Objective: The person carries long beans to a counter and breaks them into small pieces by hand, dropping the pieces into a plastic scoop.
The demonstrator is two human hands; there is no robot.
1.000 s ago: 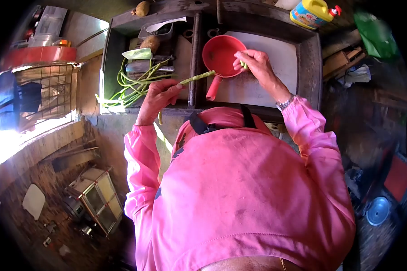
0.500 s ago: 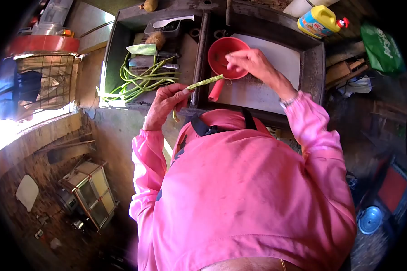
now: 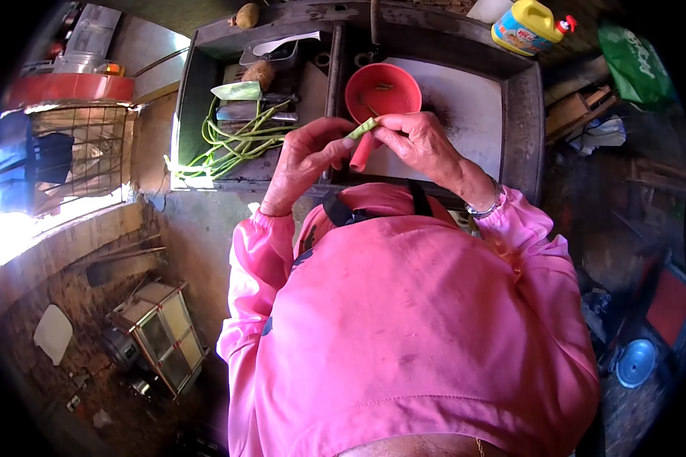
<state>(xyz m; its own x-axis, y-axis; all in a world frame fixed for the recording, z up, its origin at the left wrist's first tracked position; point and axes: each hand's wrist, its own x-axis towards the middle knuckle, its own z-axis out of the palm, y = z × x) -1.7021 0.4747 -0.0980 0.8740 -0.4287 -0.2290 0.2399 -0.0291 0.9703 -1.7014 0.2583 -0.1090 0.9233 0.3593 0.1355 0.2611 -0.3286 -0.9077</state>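
My left hand (image 3: 311,158) pinches a pale green string bean (image 3: 364,127) between thumb and fingers. At the bean's other end, my right hand (image 3: 425,146) grips it too, so both hands meet on it. Just beyond them sits a red plastic dipper (image 3: 413,80), its handle pointing toward me below the bean. A few short bean pieces (image 3: 384,87) lie inside the dipper. To the left, a loose heap of long string beans (image 3: 225,152) spreads in the left compartment.
Two knives, one with a broad blade (image 3: 235,91), lie behind the heap near a brown round object (image 3: 259,74). A white spoon (image 3: 286,43) rests across a plastic tub (image 3: 270,58). A dark divider (image 3: 337,84) separates the compartments. A yellow jug (image 3: 524,32) stands back right.
My right hand has come back from over the dipper to the bean. My left hand has moved right, toward it. Less of the bean shows between my hands.
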